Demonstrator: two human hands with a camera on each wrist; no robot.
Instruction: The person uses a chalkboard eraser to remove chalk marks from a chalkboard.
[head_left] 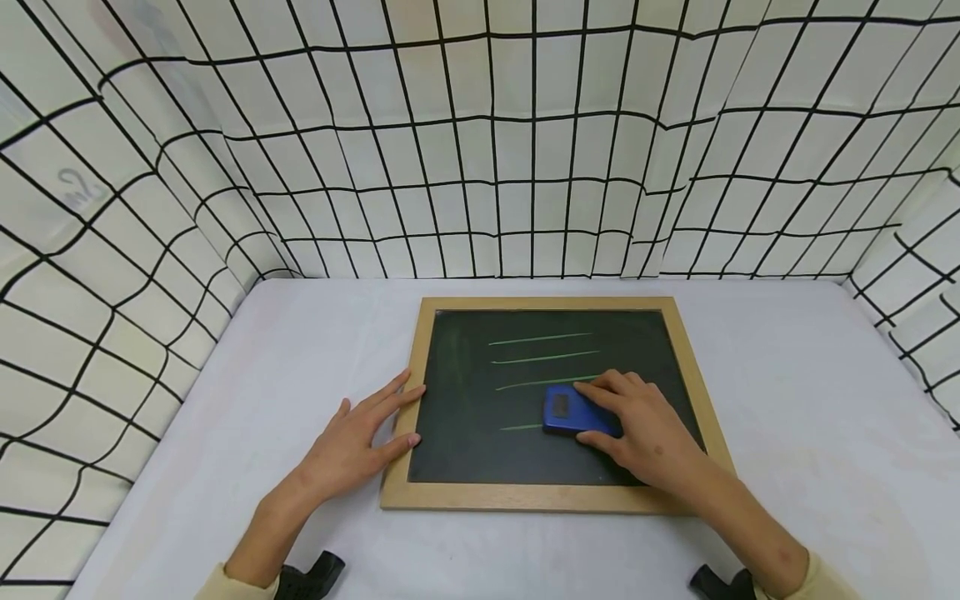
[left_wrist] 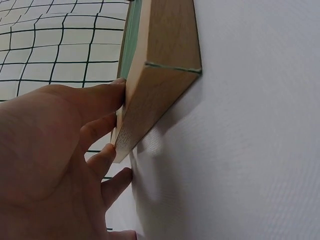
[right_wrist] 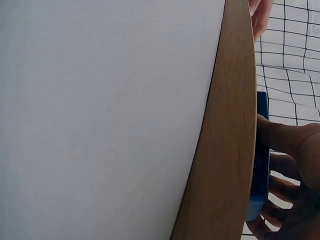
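A chalkboard (head_left: 465, 454) with a light wooden frame (head_left: 525, 497) lies on the white table, and several green chalk lines (head_left: 543, 357) run across it. My right hand (head_left: 645, 433) grips a blue board eraser (head_left: 573, 411) between thumb and fingers, on the lower right of the board. The lowest line stops at the eraser's left edge. At the frame's left side my left hand (head_left: 352, 450) rests with its fingers spread, thumb and fingertips on the wood. The left wrist view shows those fingers along the frame's side (left_wrist: 172, 35). In the right wrist view the frame hides part of the eraser (right_wrist: 259, 190).
White cloth covers the table (head_left: 810, 400) on all sides of the board. Panels with a black grid (head_left: 510, 150) rise at the back, left and right. A dark wrist mount (head_left: 311, 575) sits by each forearm, near the cream sleeves.
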